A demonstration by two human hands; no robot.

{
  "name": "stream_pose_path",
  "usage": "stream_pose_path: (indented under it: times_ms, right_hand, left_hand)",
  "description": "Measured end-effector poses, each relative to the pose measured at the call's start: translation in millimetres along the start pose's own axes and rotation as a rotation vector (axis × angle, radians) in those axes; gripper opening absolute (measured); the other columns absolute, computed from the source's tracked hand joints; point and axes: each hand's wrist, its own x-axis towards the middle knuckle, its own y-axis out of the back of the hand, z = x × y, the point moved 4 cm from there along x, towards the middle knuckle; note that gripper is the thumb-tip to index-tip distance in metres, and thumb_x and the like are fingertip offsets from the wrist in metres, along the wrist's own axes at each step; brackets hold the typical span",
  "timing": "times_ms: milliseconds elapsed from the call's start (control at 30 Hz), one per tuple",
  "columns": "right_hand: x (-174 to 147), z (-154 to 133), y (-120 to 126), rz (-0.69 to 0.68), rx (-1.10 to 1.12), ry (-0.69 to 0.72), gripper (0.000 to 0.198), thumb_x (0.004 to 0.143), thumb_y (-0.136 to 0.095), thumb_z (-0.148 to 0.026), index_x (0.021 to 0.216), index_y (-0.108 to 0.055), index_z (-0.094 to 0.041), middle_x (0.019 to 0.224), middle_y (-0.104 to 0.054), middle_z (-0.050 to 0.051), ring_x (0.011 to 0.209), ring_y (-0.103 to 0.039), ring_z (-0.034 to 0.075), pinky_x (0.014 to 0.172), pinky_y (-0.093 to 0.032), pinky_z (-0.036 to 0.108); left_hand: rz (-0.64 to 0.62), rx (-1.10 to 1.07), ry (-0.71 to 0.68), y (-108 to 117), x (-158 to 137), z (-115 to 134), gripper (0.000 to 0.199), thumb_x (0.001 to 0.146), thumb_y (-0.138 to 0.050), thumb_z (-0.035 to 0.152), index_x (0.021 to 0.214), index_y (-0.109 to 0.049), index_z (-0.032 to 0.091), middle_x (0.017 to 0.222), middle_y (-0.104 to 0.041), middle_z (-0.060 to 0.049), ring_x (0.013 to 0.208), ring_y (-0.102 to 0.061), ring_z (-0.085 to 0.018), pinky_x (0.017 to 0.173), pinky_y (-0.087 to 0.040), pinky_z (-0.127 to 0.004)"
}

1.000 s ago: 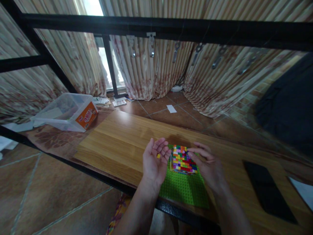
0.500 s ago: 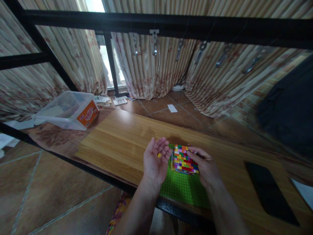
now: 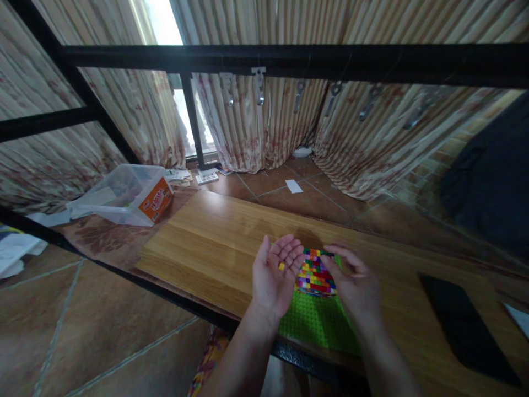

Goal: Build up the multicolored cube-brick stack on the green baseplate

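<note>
My left hand (image 3: 275, 275) is turned palm up and slightly cupped, with a small yellow toy brick (image 3: 281, 266) resting in it. Just to its right, a block built of many small multicoloured toy bricks (image 3: 316, 275) stands on a green studded baseplate (image 3: 316, 320). My right hand (image 3: 351, 275) is curled around the upper right edge of this brick block, thumb and fingers bent against it. Whether a loose brick is between those fingertips is hidden. Part of the block's left side is covered by my left fingers.
A wooden board (image 3: 198, 237) lies under the baseplate. On its right is a dark flat slab (image 3: 465, 325). A clear plastic bin (image 3: 124, 193) with an orange label sits at the left. A black metal rail (image 3: 289, 60) with hanging clips crosses ahead, before curtains (image 3: 243, 127).
The view has shifted a little, so the scene sits lower and farther right. My left hand now overlaps the block's left side; my right hand remains at its right edge.
</note>
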Motion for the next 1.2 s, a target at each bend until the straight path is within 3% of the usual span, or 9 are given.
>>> stream_pose_path:
  times_ms: [67, 200, 433, 533, 633, 800, 933, 1067, 1200]
  right_hand:
    - [-5, -26, -4, -0.077, -0.080, 0.179, 0.017, 0.084, -0.068, -0.040, 0.091, -0.077, -0.027, 0.102, -0.072, 0.006, 0.102, -0.064, 0.024, 0.095, -0.048, 0.045]
    - [-22, -62, -27, -0.354, -0.177, 0.340, 0.014, 0.089, -0.064, -0.031, 0.098, -0.075, -0.029, 0.099, -0.072, 0.003, 0.097, -0.062, 0.022, 0.087, -0.049, 0.042]
    - [-30, -62, -36, -0.371, -0.278, 0.374, 0.013, 0.092, -0.061, -0.026, 0.093, -0.074, -0.026, 0.097, -0.073, 0.004, 0.097, -0.062, 0.023, 0.086, -0.048, 0.042]
    - [-25, -57, -29, -0.363, -0.231, 0.312, 0.016, 0.093, -0.058, -0.030, 0.094, -0.073, -0.026, 0.097, -0.074, 0.003, 0.095, -0.066, 0.022, 0.086, -0.050, 0.040]
    - [-15, -47, -13, -0.285, -0.120, 0.149, 0.018, 0.092, -0.059, -0.036, 0.098, -0.072, -0.026, 0.097, -0.075, 0.003, 0.089, -0.069, 0.020, 0.081, -0.054, 0.035]
    - [4, -21, 17, -0.073, 0.059, -0.074, 0.019, 0.073, -0.076, -0.039, 0.083, -0.074, -0.023, 0.083, -0.076, 0.003, 0.076, -0.070, 0.019, 0.071, -0.056, 0.032]
    - [8, -7, 19, -0.126, 0.076, -0.147, 0.020, 0.068, -0.078, -0.039, 0.079, -0.074, -0.023, 0.077, -0.075, 0.003, 0.069, -0.068, 0.018, 0.066, -0.055, 0.031]
    - [8, 0, 14, -0.173, 0.117, -0.170, 0.021, 0.068, -0.078, -0.039, 0.079, -0.074, -0.022, 0.077, -0.075, 0.003, 0.069, -0.068, 0.018, 0.067, -0.055, 0.032]
    - [11, 2, 16, -0.117, 0.136, -0.179, 0.024, 0.065, -0.081, -0.039, 0.081, -0.074, -0.022, 0.078, -0.075, 0.003, 0.071, -0.069, 0.019, 0.069, -0.057, 0.033]
  left_hand:
    - [-0.020, 0.004, 0.008, -2, 0, -2, 0.047, 0.092, -0.050, 0.052, 0.093, -0.072, 0.010, 0.094, -0.069, -0.012, 0.090, -0.065, -0.018, 0.090, -0.050, -0.029]
    - [-0.041, 0.018, 0.021, -4, -2, -5, 0.048, 0.092, -0.049, 0.054, 0.094, -0.071, 0.011, 0.098, -0.068, -0.012, 0.095, -0.065, -0.019, 0.098, -0.046, -0.030]
    - [-0.119, 0.075, 0.016, -5, -3, -10, 0.050, 0.093, -0.047, 0.055, 0.101, -0.069, 0.012, 0.102, -0.067, -0.012, 0.100, -0.063, -0.020, 0.103, -0.042, -0.032]
    - [-0.149, 0.107, -0.006, -6, -3, -11, 0.047, 0.091, -0.051, 0.055, 0.102, -0.070, 0.013, 0.105, -0.067, -0.011, 0.102, -0.062, -0.020, 0.099, -0.044, -0.032]
    - [-0.118, 0.137, -0.067, -3, -1, -8, 0.042, 0.086, -0.059, 0.053, 0.099, -0.071, 0.015, 0.104, -0.068, -0.009, 0.099, -0.062, -0.019, 0.093, -0.046, -0.030]
    - [0.138, 0.291, -0.165, 17, 9, -2, 0.030, 0.074, -0.073, 0.043, 0.083, -0.071, 0.014, 0.089, -0.067, -0.006, 0.080, -0.061, -0.013, 0.077, -0.046, -0.025]
    - [0.228, 0.506, -0.213, 26, 14, -5, 0.020, 0.067, -0.077, 0.030, 0.078, -0.069, 0.015, 0.080, -0.066, -0.003, 0.072, -0.059, -0.011, 0.070, -0.043, -0.022]
    - [0.148, 0.681, -0.237, 26, 18, -15, 0.026, 0.062, -0.081, 0.026, 0.084, -0.070, 0.017, 0.085, -0.069, -0.004, 0.079, -0.063, -0.016, 0.077, -0.048, -0.029]
    - [0.052, 0.813, -0.279, 30, 19, -20, 0.048, 0.056, -0.085, 0.018, 0.102, -0.070, 0.020, 0.101, -0.071, -0.008, 0.105, -0.062, -0.025, 0.099, -0.045, -0.040]
